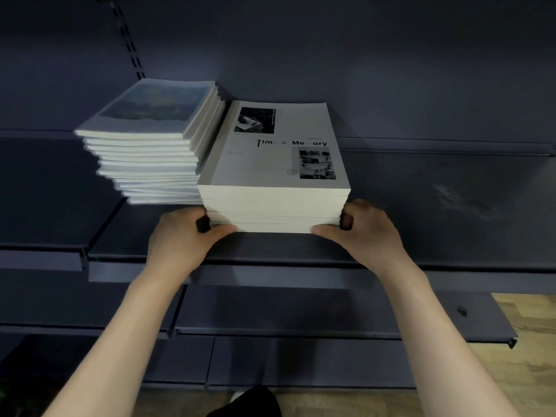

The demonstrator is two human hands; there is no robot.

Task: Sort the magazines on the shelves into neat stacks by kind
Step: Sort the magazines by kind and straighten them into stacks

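The left hand clasps the lower left corner of the "Time & Memory" magazine stack: its thumb lies along the front bottom edge and its fingers curl round the left side. The right hand mirrors it at the lower right corner, thumb on the front edge, fingers bent against the right side. Both hands are closed on this stack, which sits squared up, page edges facing the camera, on a dark blue-grey metal shelf. Just to its left, touching it, stands a second stack of landscape-cover magazines, taller and fanned unevenly, the lower copies stepped to the right. Behind rises a dark back panel with a slotted upright. Lower shelves step out below, and a light wood floor shows at right.
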